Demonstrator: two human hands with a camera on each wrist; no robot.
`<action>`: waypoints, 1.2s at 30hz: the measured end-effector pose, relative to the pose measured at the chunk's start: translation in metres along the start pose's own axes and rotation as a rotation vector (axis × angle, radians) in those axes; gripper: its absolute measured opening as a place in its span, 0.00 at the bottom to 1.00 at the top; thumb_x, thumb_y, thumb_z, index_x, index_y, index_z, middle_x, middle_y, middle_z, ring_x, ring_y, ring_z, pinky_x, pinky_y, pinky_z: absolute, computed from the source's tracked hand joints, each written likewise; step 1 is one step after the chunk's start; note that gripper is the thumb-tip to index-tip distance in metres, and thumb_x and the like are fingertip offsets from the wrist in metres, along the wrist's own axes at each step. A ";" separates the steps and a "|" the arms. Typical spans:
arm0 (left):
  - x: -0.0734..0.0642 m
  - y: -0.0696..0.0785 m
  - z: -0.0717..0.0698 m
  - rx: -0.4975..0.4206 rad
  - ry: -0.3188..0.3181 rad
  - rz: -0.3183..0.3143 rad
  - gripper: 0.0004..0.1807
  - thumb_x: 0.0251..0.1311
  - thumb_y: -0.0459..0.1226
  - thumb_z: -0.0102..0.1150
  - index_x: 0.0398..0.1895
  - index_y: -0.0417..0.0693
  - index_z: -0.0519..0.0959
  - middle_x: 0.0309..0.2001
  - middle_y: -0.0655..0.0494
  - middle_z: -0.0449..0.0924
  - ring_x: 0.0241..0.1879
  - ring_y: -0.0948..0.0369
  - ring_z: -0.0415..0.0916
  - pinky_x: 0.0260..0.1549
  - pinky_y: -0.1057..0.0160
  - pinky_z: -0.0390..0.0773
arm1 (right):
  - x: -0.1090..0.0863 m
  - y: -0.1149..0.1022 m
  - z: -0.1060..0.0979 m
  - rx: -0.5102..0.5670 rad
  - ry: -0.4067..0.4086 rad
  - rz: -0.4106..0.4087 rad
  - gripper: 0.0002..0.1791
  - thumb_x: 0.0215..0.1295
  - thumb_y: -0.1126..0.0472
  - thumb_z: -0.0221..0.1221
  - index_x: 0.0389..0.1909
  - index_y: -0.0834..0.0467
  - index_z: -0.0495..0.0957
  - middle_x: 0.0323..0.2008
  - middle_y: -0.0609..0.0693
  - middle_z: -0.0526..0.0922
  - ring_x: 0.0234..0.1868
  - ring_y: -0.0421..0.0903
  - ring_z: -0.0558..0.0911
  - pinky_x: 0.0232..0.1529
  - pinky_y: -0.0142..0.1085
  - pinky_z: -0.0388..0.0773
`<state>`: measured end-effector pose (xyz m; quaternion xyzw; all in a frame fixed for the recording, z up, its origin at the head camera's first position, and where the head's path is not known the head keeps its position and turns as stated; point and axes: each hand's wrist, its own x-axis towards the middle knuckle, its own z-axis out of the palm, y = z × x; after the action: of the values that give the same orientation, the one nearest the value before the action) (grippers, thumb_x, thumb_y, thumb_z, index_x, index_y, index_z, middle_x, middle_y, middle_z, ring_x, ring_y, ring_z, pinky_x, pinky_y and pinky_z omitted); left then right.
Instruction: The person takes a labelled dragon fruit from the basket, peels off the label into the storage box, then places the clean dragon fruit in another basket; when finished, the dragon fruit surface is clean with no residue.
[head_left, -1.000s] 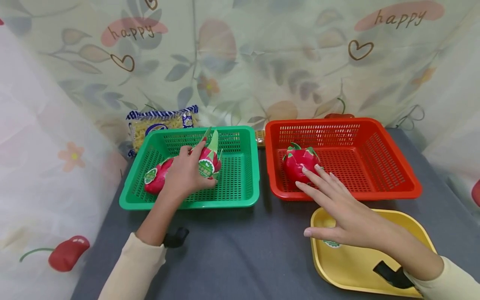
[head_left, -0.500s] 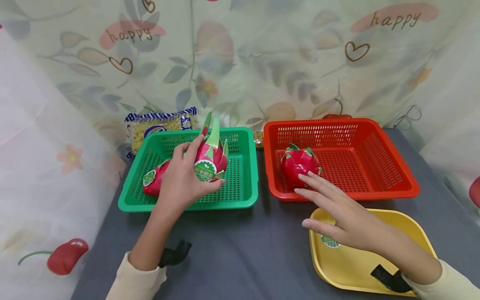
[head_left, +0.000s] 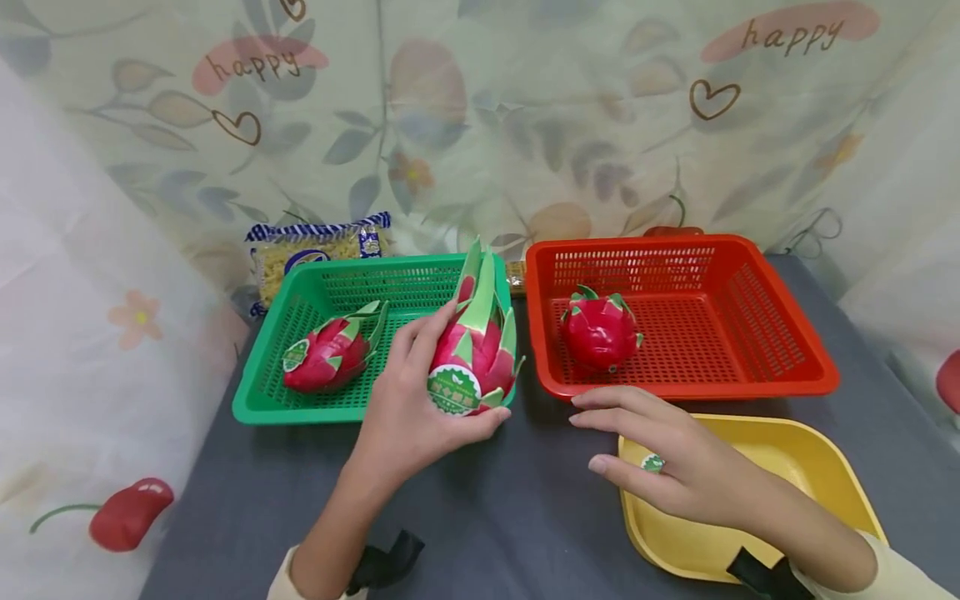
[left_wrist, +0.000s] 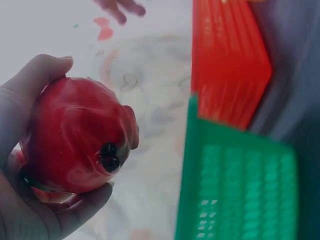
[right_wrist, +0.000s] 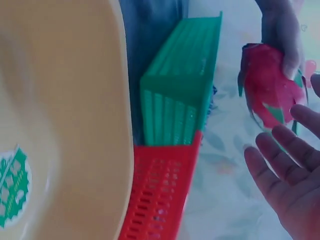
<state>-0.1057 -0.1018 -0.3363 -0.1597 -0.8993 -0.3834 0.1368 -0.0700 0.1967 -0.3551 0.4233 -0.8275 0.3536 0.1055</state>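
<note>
My left hand (head_left: 416,400) grips a dragon fruit (head_left: 480,354) with green leaf tips and a round green-and-white sticker, held up over the right front corner of the green basket (head_left: 450,412). In the left wrist view, thumb and fingers wrap round the dragon fruit (left_wrist: 80,135), whose dark stem end faces the camera. A second dragon fruit (head_left: 326,358) lies in the green basket's left part. Another dragon fruit (head_left: 600,333) sits in the left part of the red basket (head_left: 686,390). My right hand (head_left: 660,450) hovers with fingers spread over the yellow tray's left side, holding nothing.
The yellow tray (head_left: 750,533) stands in front of the red basket, with a green sticker (head_left: 653,462) on it. Behind the green basket leans a bag of pasta (head_left: 315,250). A patterned curtain (head_left: 480,125) closes off the back of the grey-covered table (head_left: 517,533).
The left hand has lifted the dragon fruit from inside the green basket and carried it right and toward me. The right hand has drawn back slightly from the red basket's dragon fruit.
</note>
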 end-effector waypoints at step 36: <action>-0.100 0.007 0.092 -0.220 -0.202 -0.264 0.58 0.35 0.58 0.80 0.75 0.73 0.58 0.61 0.64 0.63 0.52 0.64 0.69 0.38 0.65 0.81 | -0.020 -0.021 0.053 0.249 -0.141 0.281 0.09 0.65 0.59 0.67 0.34 0.40 0.79 0.28 0.31 0.75 0.27 0.30 0.74 0.26 0.29 0.76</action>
<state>-0.0225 -0.0479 -0.4299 -0.0920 -0.8742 -0.4761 -0.0240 -0.0346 0.1652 -0.3931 0.3369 -0.8336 0.4340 -0.0563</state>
